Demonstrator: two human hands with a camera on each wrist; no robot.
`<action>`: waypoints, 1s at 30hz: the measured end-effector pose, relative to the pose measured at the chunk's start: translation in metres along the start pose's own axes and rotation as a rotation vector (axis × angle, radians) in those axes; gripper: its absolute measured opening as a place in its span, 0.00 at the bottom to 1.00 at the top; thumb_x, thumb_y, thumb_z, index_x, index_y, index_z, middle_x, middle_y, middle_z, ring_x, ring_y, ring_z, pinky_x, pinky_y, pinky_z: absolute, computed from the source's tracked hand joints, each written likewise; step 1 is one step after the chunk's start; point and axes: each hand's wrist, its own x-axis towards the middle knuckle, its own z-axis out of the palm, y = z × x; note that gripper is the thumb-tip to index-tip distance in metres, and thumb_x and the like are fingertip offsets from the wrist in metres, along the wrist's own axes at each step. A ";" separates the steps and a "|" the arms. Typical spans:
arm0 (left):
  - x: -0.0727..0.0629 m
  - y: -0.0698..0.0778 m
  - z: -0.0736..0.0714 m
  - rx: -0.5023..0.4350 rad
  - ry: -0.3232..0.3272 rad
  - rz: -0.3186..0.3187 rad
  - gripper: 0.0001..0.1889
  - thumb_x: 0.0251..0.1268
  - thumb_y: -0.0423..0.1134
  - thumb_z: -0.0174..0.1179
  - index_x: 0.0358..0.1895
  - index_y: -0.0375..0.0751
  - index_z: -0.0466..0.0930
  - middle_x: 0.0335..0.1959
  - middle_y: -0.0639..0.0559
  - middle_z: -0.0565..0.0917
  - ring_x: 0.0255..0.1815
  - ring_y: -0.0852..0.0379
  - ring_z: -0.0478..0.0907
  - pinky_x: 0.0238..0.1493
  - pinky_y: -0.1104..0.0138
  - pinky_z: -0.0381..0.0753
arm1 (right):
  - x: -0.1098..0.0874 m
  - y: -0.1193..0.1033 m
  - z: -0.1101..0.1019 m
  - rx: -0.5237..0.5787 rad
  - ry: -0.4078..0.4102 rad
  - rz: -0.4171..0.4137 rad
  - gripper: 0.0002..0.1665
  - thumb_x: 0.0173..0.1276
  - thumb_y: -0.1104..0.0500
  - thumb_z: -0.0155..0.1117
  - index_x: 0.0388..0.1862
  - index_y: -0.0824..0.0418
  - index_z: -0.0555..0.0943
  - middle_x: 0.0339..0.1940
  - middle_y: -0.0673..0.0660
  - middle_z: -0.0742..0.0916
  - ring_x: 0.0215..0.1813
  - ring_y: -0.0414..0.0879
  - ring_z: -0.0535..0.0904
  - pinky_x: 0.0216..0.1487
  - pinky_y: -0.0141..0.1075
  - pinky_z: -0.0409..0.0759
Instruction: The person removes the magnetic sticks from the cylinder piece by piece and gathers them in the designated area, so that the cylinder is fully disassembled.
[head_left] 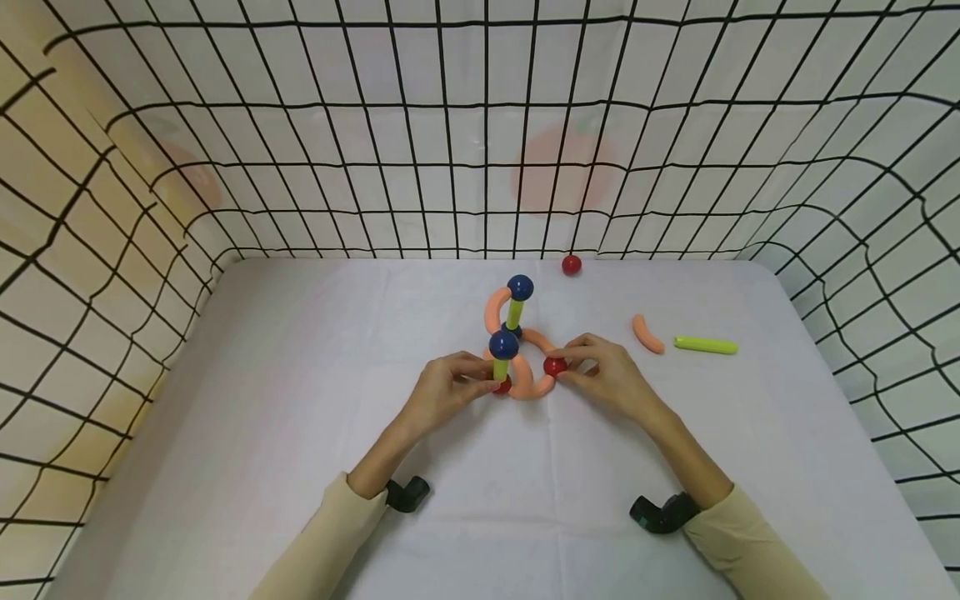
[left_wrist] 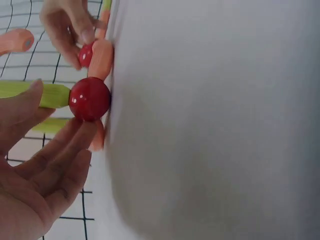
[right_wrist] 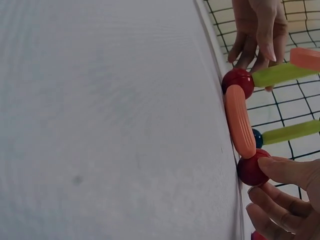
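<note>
A build of magnetic balls and rods stands on the white table. My left hand (head_left: 450,387) is at its near-left foot, thumb along an upright green rod (left_wrist: 55,95) and fingertips against the red ball (left_wrist: 89,99) below it. A blue ball (head_left: 503,344) tops that rod. With thumb and fingers, my right hand (head_left: 611,375) pinches another red ball (right_wrist: 253,168) at the build's right corner. One curved orange rod (right_wrist: 240,121) links the two red balls. Behind, a second green rod (head_left: 513,314) rises between two blue balls, the upper one (head_left: 520,287) meeting an orange arc (head_left: 493,310).
To the right of the build lie a loose curved orange rod (head_left: 648,334) and a straight green rod (head_left: 705,344). A loose red ball (head_left: 572,264) sits at the table's back edge. Black wire mesh (head_left: 486,164) borders the back and sides of the white table (head_left: 300,375).
</note>
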 end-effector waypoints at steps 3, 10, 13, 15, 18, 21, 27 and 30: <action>-0.004 0.004 0.003 0.016 -0.015 0.015 0.15 0.64 0.35 0.72 0.53 0.36 0.89 0.49 0.44 0.90 0.49 0.48 0.88 0.52 0.58 0.89 | 0.001 0.001 -0.001 0.002 -0.003 0.010 0.21 0.63 0.68 0.76 0.56 0.59 0.89 0.49 0.58 0.88 0.47 0.50 0.86 0.45 0.35 0.88; -0.009 0.009 0.008 0.051 -0.032 0.038 0.16 0.64 0.36 0.72 0.54 0.37 0.89 0.48 0.44 0.90 0.48 0.50 0.87 0.53 0.55 0.89 | 0.004 0.004 -0.002 0.018 -0.003 0.023 0.21 0.64 0.69 0.75 0.56 0.59 0.89 0.50 0.59 0.88 0.48 0.51 0.86 0.45 0.32 0.87; -0.011 0.012 0.009 0.054 -0.040 0.037 0.16 0.65 0.36 0.72 0.54 0.38 0.89 0.48 0.44 0.90 0.48 0.51 0.86 0.53 0.55 0.89 | 0.005 0.005 -0.002 0.027 0.000 0.013 0.20 0.65 0.69 0.74 0.56 0.59 0.89 0.50 0.59 0.88 0.48 0.51 0.86 0.44 0.30 0.86; -0.012 0.014 0.010 0.057 -0.048 0.037 0.16 0.65 0.36 0.72 0.55 0.39 0.89 0.49 0.44 0.90 0.48 0.51 0.86 0.52 0.56 0.89 | 0.006 0.005 -0.002 0.032 0.002 0.006 0.20 0.65 0.68 0.74 0.56 0.59 0.89 0.50 0.59 0.88 0.48 0.51 0.86 0.44 0.29 0.86; -0.014 0.017 0.011 0.058 -0.063 0.036 0.16 0.66 0.36 0.71 0.56 0.39 0.89 0.50 0.44 0.89 0.47 0.52 0.86 0.52 0.58 0.88 | 0.007 0.005 -0.002 0.034 0.004 -0.002 0.19 0.65 0.68 0.75 0.55 0.59 0.89 0.50 0.59 0.89 0.48 0.51 0.86 0.43 0.32 0.87; -0.015 0.019 0.012 0.060 -0.076 0.034 0.16 0.66 0.36 0.71 0.57 0.39 0.88 0.50 0.44 0.89 0.47 0.53 0.86 0.53 0.60 0.88 | 0.009 0.005 -0.002 0.032 0.002 -0.004 0.19 0.65 0.68 0.74 0.55 0.60 0.89 0.50 0.60 0.88 0.48 0.53 0.86 0.45 0.37 0.89; -0.017 0.020 0.014 0.065 -0.075 0.046 0.18 0.67 0.36 0.71 0.58 0.38 0.87 0.52 0.44 0.89 0.47 0.52 0.87 0.52 0.59 0.89 | 0.013 0.005 -0.003 0.042 -0.016 0.022 0.19 0.66 0.67 0.74 0.56 0.60 0.88 0.52 0.60 0.88 0.50 0.53 0.86 0.48 0.41 0.89; -0.018 0.021 0.015 0.068 -0.069 0.051 0.19 0.67 0.36 0.71 0.59 0.37 0.86 0.53 0.44 0.89 0.48 0.50 0.87 0.52 0.56 0.89 | 0.014 0.006 -0.004 0.047 -0.021 0.026 0.19 0.66 0.66 0.74 0.56 0.59 0.89 0.53 0.59 0.88 0.52 0.52 0.86 0.48 0.39 0.88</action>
